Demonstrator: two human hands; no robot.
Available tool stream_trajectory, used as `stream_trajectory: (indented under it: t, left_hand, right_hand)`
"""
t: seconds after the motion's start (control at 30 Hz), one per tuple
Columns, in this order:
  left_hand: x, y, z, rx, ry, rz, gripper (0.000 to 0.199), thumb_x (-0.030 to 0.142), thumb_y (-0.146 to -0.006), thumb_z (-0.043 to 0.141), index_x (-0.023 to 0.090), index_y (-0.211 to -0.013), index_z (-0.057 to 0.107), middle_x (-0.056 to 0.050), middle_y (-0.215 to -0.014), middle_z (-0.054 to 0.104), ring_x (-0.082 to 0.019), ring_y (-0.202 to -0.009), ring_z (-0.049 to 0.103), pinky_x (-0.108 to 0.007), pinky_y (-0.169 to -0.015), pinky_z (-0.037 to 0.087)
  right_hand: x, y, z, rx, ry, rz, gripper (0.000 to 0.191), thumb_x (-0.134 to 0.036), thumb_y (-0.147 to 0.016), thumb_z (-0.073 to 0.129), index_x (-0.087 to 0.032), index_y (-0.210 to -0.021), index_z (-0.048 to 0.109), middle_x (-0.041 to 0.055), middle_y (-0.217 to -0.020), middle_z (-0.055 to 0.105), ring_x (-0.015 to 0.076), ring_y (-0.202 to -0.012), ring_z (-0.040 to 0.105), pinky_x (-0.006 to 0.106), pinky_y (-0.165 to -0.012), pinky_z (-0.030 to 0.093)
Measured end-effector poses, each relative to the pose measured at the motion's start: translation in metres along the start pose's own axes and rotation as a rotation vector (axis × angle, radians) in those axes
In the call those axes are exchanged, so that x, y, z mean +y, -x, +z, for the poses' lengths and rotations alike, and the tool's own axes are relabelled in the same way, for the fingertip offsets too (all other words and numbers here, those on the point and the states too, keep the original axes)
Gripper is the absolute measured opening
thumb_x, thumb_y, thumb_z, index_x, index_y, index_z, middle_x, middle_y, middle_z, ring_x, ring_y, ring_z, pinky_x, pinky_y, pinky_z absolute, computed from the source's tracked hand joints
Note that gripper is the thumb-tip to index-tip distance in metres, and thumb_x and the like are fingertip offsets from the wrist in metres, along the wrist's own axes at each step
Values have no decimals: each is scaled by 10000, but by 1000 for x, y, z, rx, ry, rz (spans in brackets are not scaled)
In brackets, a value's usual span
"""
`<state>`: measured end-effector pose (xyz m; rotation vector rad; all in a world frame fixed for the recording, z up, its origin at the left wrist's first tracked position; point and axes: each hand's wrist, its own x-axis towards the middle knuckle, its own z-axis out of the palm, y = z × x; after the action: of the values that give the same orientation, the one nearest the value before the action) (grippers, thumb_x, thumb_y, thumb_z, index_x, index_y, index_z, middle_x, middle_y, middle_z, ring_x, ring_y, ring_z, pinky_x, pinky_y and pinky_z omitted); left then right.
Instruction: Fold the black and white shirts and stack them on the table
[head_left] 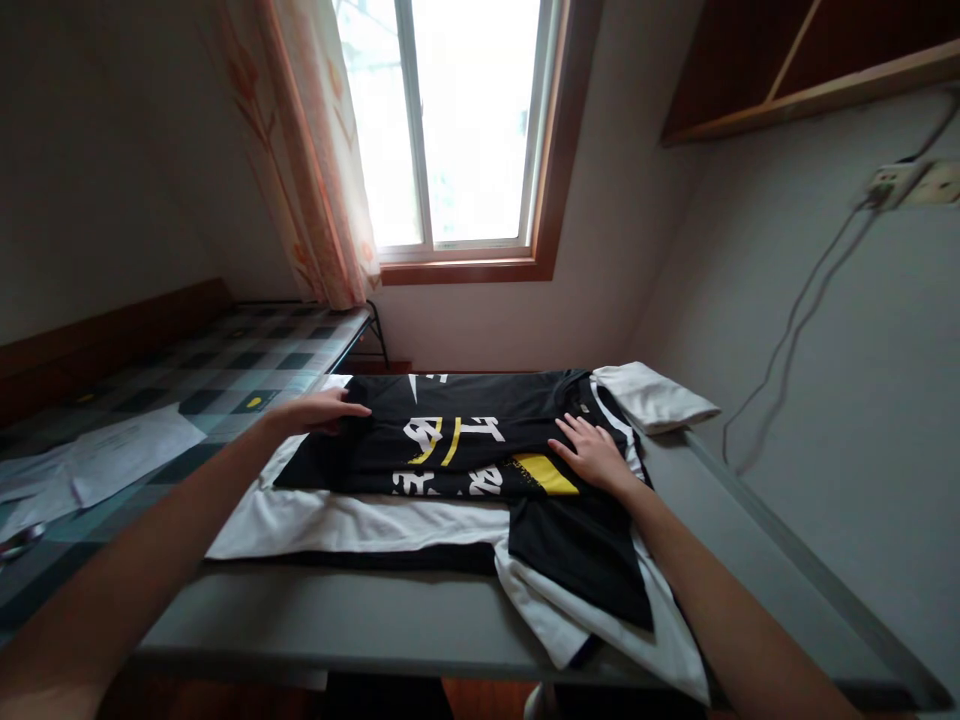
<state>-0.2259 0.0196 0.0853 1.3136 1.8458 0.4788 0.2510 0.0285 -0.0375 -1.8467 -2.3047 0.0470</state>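
A black shirt (450,435) with white lettering and a yellow patch lies partly folded over a white layer of cloth (375,522) on a grey table. My left hand (324,410) is over the shirt's left end, its fingers pointing right; whether it pinches any cloth cannot be made out. Lying flat with fingers spread, my right hand (592,450) rests on the shirt near the collar, just right of the yellow patch. A black sleeve (581,560) with white cloth beneath it stretches toward the table's front edge. Another white sleeve (652,397) sticks out at the back right.
The grey table (337,615) meets the wall on the right. To the left is a bed with a checked cover (277,352), with papers (135,455) on it. A window (480,120) and a curtain (307,150) are behind. A cable (787,330) hangs from a wall socket.
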Motion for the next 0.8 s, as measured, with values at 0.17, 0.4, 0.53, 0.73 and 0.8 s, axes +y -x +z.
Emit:
stream_trajectory:
  t: [0.17, 0.4, 0.53, 0.73, 0.8]
  left_hand:
    - [42, -16, 93, -178, -8, 100, 392, 395, -676, 776, 156, -892, 554, 36, -564, 587, -112, -472, 577, -211, -470, 494]
    - [47, -23, 154, -107, -280, 169, 184, 321, -771, 630, 165, -709, 555, 7, -520, 597, -135, -446, 589, -233, -479, 476]
    - [45, -17, 153, 14, -525, 247, 240, 419, -767, 589, 190, -696, 610, -21, -598, 663, -173, -550, 650, -245, -546, 463]
    - [45, -9, 159, 158, -689, 324, 413, 595, -796, 495, 228, -727, 671, -67, -811, 729, -256, -814, 691, -290, -656, 459]
    - [44, -6, 161, 178, -708, 345, 519, 683, -802, 440, 223, -727, 668, -85, -835, 726, -274, -837, 685, -303, -665, 454]
  right_hand:
    - [0, 1, -1, 5, 7, -13, 616, -553, -956, 334, -196, -1442, 459, 109, -1533, 375, 279, -1420, 315, 473, -1140, 254]
    - [1, 2, -3, 2, -7, -18, 614, -541, -956, 362, -180, -1445, 454, 99, -1533, 376, 276, -1418, 317, 459, -1144, 255]
    - [2, 1, -1, 5, -22, -18, 620, -550, -951, 371, -181, -1441, 460, 103, -1528, 383, 283, -1408, 336, 473, -1140, 260]
    - [3, 1, 0, 1, -25, -23, 619, -550, -952, 363, -183, -1441, 461, 108, -1532, 375, 283, -1411, 331, 475, -1137, 267]
    - [2, 2, -1, -1, -22, -23, 616, -547, -953, 362, -185, -1442, 459, 108, -1534, 372, 279, -1415, 325, 472, -1140, 264]
